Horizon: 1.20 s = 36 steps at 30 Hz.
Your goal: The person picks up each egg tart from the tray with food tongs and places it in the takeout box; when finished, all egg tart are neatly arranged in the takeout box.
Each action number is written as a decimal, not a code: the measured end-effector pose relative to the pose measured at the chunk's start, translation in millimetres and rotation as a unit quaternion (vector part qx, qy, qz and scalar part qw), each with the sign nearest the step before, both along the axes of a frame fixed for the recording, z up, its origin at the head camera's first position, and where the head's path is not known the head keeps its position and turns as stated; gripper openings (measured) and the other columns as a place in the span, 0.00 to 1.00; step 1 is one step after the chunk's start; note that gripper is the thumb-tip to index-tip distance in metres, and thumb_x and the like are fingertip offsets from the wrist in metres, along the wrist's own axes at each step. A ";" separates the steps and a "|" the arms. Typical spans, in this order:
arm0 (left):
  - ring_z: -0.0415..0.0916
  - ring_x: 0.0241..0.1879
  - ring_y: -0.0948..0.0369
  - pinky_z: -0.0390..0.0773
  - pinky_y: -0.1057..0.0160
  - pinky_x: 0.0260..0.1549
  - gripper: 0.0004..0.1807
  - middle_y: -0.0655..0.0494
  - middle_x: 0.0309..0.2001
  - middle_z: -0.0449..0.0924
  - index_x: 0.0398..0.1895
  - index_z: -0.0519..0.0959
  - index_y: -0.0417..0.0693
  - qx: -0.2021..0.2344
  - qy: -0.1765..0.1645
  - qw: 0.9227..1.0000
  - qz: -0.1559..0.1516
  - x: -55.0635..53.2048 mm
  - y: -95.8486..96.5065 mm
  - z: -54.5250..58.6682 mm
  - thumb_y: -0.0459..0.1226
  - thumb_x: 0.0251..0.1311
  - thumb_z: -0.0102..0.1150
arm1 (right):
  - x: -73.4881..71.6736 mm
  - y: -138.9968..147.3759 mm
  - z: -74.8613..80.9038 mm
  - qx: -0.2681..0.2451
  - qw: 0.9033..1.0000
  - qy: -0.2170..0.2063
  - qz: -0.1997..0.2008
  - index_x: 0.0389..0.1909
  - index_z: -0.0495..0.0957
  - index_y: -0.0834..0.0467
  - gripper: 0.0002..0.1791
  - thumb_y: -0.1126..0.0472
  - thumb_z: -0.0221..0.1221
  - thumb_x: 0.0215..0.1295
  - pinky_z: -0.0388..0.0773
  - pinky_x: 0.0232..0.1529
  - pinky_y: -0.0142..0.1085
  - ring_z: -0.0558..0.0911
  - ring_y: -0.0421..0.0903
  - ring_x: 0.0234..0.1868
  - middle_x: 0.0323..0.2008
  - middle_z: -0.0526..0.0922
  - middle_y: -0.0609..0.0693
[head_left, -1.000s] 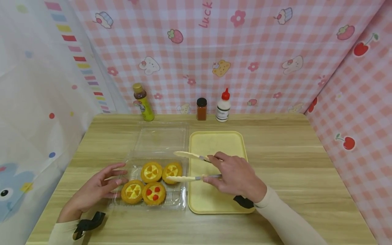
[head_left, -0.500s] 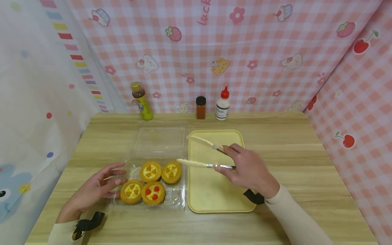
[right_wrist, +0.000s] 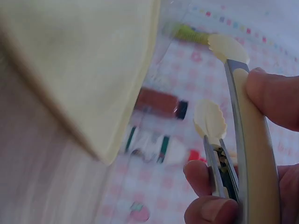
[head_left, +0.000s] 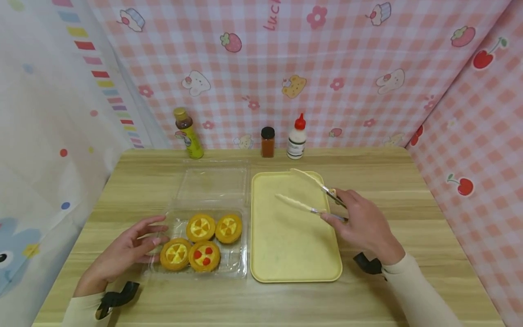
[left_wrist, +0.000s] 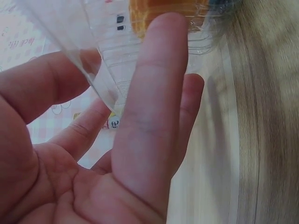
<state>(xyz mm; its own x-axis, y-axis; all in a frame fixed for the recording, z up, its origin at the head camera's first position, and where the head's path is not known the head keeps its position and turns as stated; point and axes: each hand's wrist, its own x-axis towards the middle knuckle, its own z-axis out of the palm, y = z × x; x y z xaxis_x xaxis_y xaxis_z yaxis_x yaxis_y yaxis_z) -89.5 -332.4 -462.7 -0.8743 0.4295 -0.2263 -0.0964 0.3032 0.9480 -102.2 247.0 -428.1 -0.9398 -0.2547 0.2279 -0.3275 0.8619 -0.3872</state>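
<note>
My right hand (head_left: 363, 222) grips a pair of tongs (head_left: 323, 213) with cream scalloped tips, held above the right part of a yellow tray (head_left: 282, 254). In the right wrist view the tongs (right_wrist: 254, 144) are spread with nothing between their tips. My left hand (head_left: 126, 250) lies against the left side of a clear plastic clamshell box (head_left: 234, 268), its fingers loosely extended; the left wrist view shows fingers (left_wrist: 149, 112) beside the clear wall. Inside the box sit several tarts: some have yellow wedges, such as the back tart (head_left: 201, 227), and one tart (head_left: 205, 255) has red pieces.
At the table's back edge stand a yellow-green bottle (head_left: 189, 136), a small jar (head_left: 267, 144) with a black lid and a white bottle (head_left: 296, 140) with a red nozzle. The box's lid (head_left: 212, 184) lies folded back. Patterned cloth surrounds the wooden table (head_left: 380, 177).
My right hand has moved right with the spread tongs, from over the tarts to above the tray's right side. The left hand has stayed at the box.
</note>
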 end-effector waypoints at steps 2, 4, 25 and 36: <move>0.82 0.58 0.71 0.91 0.54 0.44 0.33 0.64 0.66 0.74 0.83 0.52 0.41 0.001 -0.001 1.000 -0.001 0.0 0.1 0.2 0.37 0.83 0.50 | 0.9 8.2 -3.1 -0.009 1.000 -0.010 -0.016 0.67 0.74 0.67 0.39 0.41 0.68 0.69 0.84 0.47 0.58 0.86 0.59 0.48 0.55 0.85 0.62; 0.82 0.59 0.70 0.91 0.54 0.44 0.33 0.64 0.66 0.74 0.83 0.52 0.41 0.002 -0.002 1.000 -0.002 0.0 0.1 0.1 0.37 0.83 0.50 | 2.2 16.7 -6.3 -0.015 0.999 -0.020 -0.029 0.66 0.73 0.66 0.39 0.41 0.68 0.70 0.84 0.47 0.59 0.86 0.60 0.48 0.54 0.84 0.62; 0.82 0.59 0.71 0.91 0.54 0.44 0.33 0.64 0.66 0.74 0.84 0.52 0.43 0.004 -0.008 1.000 -0.001 -1.9 -2.3 -1.5 0.37 0.83 0.50 | 1.4 88.1 -49.9 -0.041 0.995 -0.007 -0.089 0.53 0.74 0.75 0.32 0.51 0.71 0.68 0.72 0.37 0.54 0.77 0.64 0.40 0.40 0.79 0.68; 0.82 0.59 0.71 0.91 0.54 0.44 0.32 0.64 0.66 0.74 0.84 0.52 0.43 0.005 -0.008 1.000 -0.004 -1.9 -1.2 -0.2 0.37 0.83 0.49 | -0.2 103.4 -55.3 -0.061 0.986 -0.060 -0.146 0.43 0.76 0.72 0.30 0.45 0.69 0.71 0.65 0.33 0.42 0.72 0.56 0.35 0.34 0.74 0.62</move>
